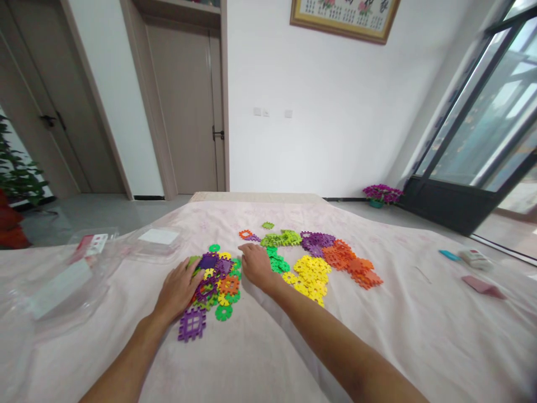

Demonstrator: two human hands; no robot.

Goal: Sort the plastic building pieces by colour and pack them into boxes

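Flat plastic building pieces lie on a pale pink cloth (268, 347). A mixed heap (218, 280) of purple, green, yellow and orange pieces sits between my hands. My left hand (178, 290) rests at its left edge, fingers curled against the pieces. My right hand (257, 266) lies palm down just right of the heap, fingers together and stretched out. Sorted groups lie to the right: yellow pieces (311, 272), orange pieces (350, 261), purple pieces (318, 240) and light green pieces (280, 239). A purple grid piece (192, 323) lies alone near my left wrist.
A clear plastic bag (62, 274) with a card inside lies at the left. At the right edge lie a small box (475, 258), a teal stick (450, 255) and a pink piece (482, 285). Beyond are doors, a flower pot (381, 195) and a glass sliding door.
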